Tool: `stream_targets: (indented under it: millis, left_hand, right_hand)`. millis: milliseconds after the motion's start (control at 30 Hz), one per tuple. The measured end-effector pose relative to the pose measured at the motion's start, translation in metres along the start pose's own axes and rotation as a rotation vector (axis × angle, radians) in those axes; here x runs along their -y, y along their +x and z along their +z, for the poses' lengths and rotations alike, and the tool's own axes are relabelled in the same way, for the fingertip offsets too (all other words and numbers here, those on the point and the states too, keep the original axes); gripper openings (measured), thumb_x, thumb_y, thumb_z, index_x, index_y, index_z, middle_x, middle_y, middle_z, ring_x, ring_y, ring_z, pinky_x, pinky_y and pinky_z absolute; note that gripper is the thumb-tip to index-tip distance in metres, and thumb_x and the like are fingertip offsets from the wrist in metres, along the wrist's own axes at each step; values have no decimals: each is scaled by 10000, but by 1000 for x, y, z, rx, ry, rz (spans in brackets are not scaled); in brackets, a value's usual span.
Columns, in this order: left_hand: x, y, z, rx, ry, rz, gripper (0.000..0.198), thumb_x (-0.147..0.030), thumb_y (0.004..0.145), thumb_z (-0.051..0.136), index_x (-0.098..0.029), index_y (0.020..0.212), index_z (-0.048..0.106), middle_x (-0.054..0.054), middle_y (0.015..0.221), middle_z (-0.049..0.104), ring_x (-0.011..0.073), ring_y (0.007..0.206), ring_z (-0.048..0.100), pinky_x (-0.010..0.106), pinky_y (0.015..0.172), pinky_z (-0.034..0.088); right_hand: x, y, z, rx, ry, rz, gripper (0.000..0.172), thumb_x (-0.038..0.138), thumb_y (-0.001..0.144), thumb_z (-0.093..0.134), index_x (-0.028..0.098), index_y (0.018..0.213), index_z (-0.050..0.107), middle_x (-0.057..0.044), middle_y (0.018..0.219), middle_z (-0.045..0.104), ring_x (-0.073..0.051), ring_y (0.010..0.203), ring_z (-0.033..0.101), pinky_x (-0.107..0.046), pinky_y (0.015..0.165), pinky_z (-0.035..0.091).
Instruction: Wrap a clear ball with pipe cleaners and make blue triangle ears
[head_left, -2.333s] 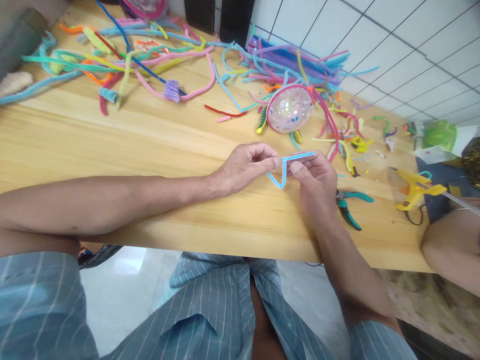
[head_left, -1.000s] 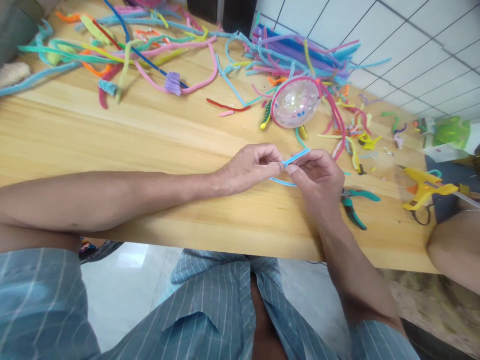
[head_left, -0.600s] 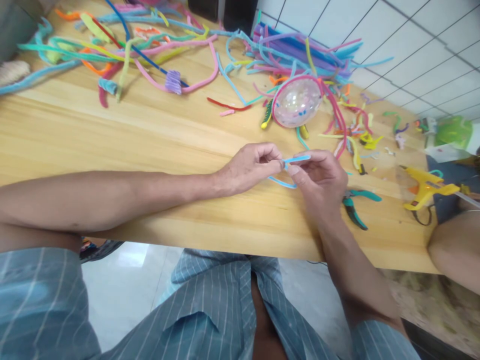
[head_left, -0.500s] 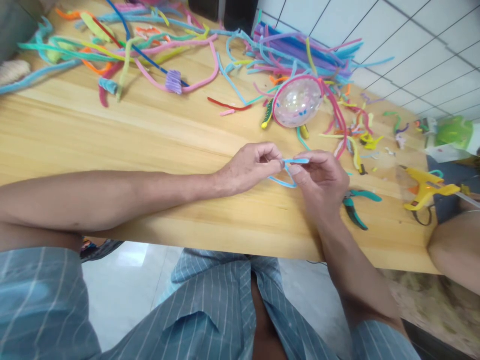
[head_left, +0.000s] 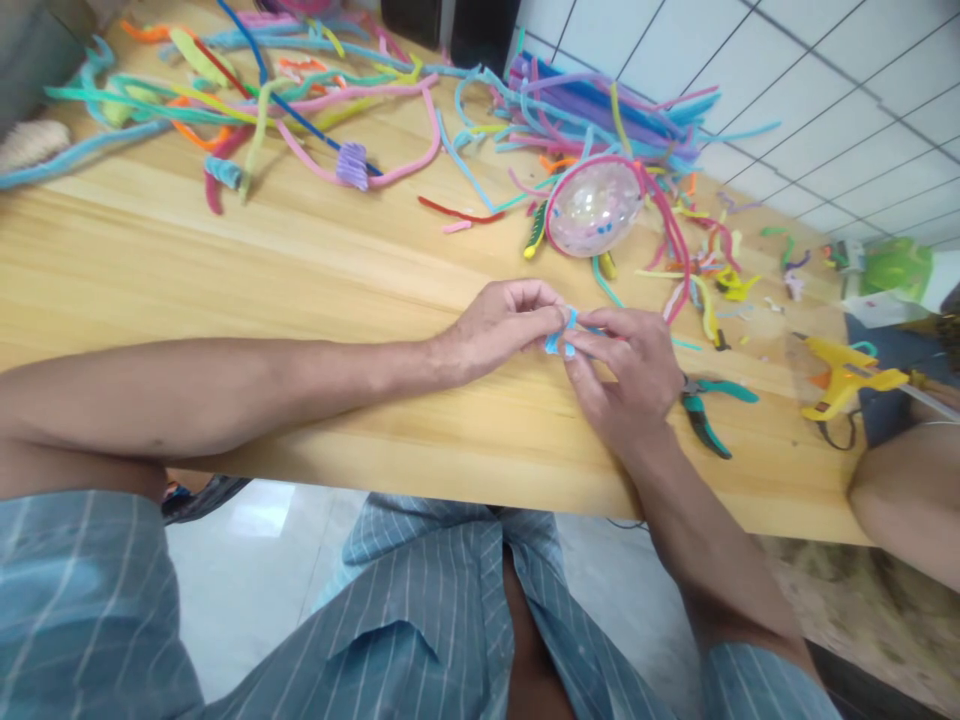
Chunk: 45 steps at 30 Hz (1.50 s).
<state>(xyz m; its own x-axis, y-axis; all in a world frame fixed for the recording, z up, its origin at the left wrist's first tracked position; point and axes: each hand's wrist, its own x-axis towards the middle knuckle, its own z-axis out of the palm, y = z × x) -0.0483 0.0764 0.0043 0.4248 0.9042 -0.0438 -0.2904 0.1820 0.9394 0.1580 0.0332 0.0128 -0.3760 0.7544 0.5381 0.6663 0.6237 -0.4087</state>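
Between my fingertips, just above the wooden table [head_left: 300, 440], is a light blue pipe cleaner [head_left: 553, 344], bent into a small folded shape. My left hand [head_left: 506, 328] pinches one side of it between thumb and fingers. From the other side my right hand [head_left: 626, 365] closes on it, with the fingers covering part of its length. A pair of teal-handled pliers [head_left: 705, 420] lies just right of my right wrist. Beyond my hands sits a clear plastic bowl-like piece [head_left: 596, 205] with a pink rim.
Loose coloured pipe cleaners [head_left: 322, 100] spread over the back left, with a dense bundle [head_left: 607, 105] along the tiled wall. At the right are a yellow glue gun [head_left: 847, 375], a green object [head_left: 896, 270] and another person's arm [head_left: 907, 490].
The blue pipe cleaner's free end, stretched out between my hands before, is now folded in closer. My right hand has turned and shifted slightly left, its fingers nearer my left hand.
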Motion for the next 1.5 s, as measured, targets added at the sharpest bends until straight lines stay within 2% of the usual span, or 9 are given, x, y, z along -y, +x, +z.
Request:
stream_targets:
  millis: [267,400,567,800,867,967,1133,1300,1500]
  left_hand:
    - [0,3,-2,25,-55,-43,158,-205,915,767,-164,771,719,-8,661,680,108,620,618,253,645,490]
    - [0,3,-2,54,-57,-41,239,-261,916,821,-159,736,701,-5,656,678,100,610,621,242,640,511]
    - [-2,2,-3,72,-21,-34,378,-419,846,931,-156,712,696,5,634,681,101,597,625,238,621,525]
    - [-4,3,-3,-11,49,-22,297,-370,866,909,-139,788,738,15,705,746,101,634,672,225,659,561]
    - [-4,4,-2,-48,66,8,293,-371,870,908,-140,802,740,15,732,764,103,658,689,221,676,572]
    - [-4,6,-2,-86,89,45,303,-387,871,904,-138,817,740,21,760,783,111,692,713,219,694,579]
    - [-2,6,-4,-127,127,95,264,-367,905,857,-131,856,747,20,799,793,115,735,727,219,718,575]
    - [-2,6,-5,-128,133,106,283,-395,915,850,-141,854,742,5,803,781,119,764,724,230,743,579]
    - [-6,4,-2,-127,54,26,325,-401,925,868,-139,814,712,5,769,760,118,745,729,227,746,593]
  right_hand:
    - [-2,2,0,-131,-108,-218,330,199,933,776,384,1202,729,-41,1217,806,-271,1076,771,-476,938,634]
    - [-3,1,1,-109,-130,-147,263,223,908,783,369,1124,750,-39,1209,813,-276,1067,773,-479,926,656]
    - [-6,0,2,-127,-135,-224,307,176,861,767,362,1106,754,-33,1250,783,-264,1055,762,-452,859,666]
    - [-1,4,-2,-65,8,-205,301,286,903,762,374,1190,736,-72,1336,721,-323,1181,713,-525,964,611]
    - [2,5,-2,-133,27,-117,229,375,946,741,349,1172,722,-84,1288,722,-321,1179,704,-515,944,603]
    - [5,4,3,-214,197,201,270,501,940,767,307,1108,681,-45,1119,722,-254,1020,713,-430,853,601]
    - [8,8,12,10,569,640,343,570,880,825,267,942,677,16,857,707,-173,772,657,-344,753,566]
    - [13,14,13,76,661,680,278,489,846,872,262,832,714,22,759,690,-176,730,652,-371,779,585]
    - [14,14,14,-18,578,630,154,325,833,823,256,775,697,27,721,681,-179,731,674,-353,740,592]
